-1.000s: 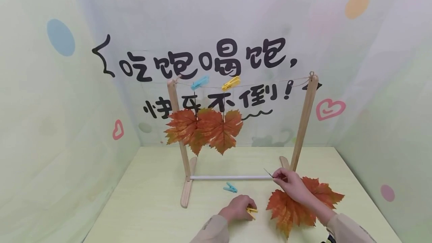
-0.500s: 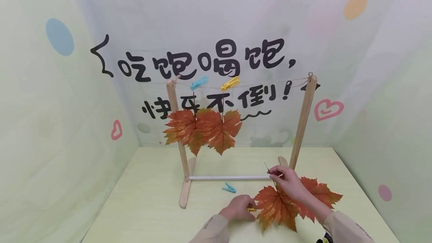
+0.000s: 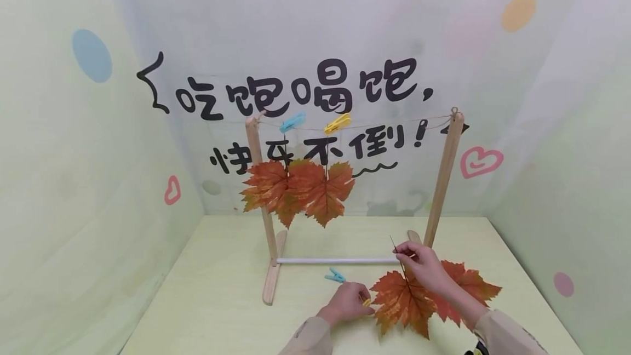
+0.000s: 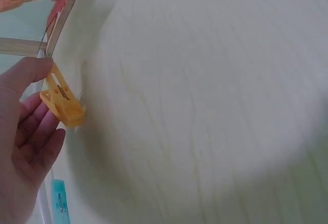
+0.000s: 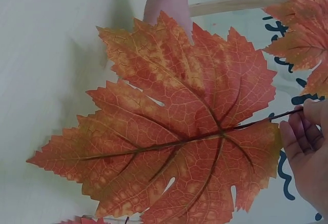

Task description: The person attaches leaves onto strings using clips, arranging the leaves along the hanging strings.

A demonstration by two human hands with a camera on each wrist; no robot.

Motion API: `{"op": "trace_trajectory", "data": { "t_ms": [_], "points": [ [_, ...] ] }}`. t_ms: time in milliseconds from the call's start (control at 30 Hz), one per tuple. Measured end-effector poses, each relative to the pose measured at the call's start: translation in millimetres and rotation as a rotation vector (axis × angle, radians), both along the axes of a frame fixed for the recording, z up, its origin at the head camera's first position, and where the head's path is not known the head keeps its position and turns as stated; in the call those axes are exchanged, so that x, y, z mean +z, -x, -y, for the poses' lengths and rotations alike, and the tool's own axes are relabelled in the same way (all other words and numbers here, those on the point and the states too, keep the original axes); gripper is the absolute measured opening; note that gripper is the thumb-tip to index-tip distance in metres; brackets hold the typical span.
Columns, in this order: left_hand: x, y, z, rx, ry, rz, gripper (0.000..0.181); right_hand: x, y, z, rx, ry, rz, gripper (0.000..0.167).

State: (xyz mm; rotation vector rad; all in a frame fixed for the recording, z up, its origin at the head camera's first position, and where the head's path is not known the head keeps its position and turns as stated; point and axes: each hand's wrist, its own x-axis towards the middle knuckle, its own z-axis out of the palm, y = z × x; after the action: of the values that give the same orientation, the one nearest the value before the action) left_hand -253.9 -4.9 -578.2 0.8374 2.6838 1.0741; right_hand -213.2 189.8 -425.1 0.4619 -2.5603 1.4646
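Note:
My right hand (image 3: 423, 267) pinches the thin dark stem of an orange-red maple leaf (image 3: 405, 303); the blade hangs below the fingers, spread wide in the right wrist view. Between thumb and fingers, my left hand (image 4: 31, 116) holds a yellow clothespin (image 4: 64, 98) low over the table. Another maple leaf (image 3: 468, 284) lies behind the right forearm. A blue clothespin (image 3: 336, 275) rests on the table just beyond the left hand. From a string (image 3: 384, 125), two leaves hang by their stems: one under a blue clothespin (image 3: 293, 122), one under a yellow clothespin (image 3: 337, 123).
Two wooden posts (image 3: 443, 179) on flat feet carry the string, with a white rod (image 3: 335, 261) joining them low down. A printed cloth backdrop (image 3: 315, 26) encloses the pale table (image 3: 207, 289). Something dark and yellow (image 3: 477, 348) shows partly by the right sleeve.
My right hand has lifted the leaf by its stem and drawn it left, off the other leaf. The left hand has picked at the yellow clothespin and now has it between its fingers.

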Motion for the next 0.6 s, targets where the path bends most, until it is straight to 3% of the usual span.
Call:
{"op": "trace_trajectory", "data": {
  "t_ms": [133, 267, 400, 600],
  "points": [
    [1.7, 3.8, 5.3, 0.064, -0.141, 0.057, 0.022, 1.3, -2.1, 0, 0.011, 0.002, 0.0, 0.01],
    [8.1, 10.1, 12.6, 0.117, -0.266, 0.1, 0.022, -12.9, 6.8, -7, 0.021, 0.015, -0.024, 0.01],
    [19.0, 14.9, 19.8, 0.165, -0.353, 0.116, 0.021, -25.0, 15.4, -14, 0.024, 0.013, -0.047, 0.009],
    [42.1, 18.2, 25.5, 0.207, -0.453, 0.126, 0.021, -27.2, 18.1, -16, 0.057, 0.024, -0.093, 0.008]
  ]
}}
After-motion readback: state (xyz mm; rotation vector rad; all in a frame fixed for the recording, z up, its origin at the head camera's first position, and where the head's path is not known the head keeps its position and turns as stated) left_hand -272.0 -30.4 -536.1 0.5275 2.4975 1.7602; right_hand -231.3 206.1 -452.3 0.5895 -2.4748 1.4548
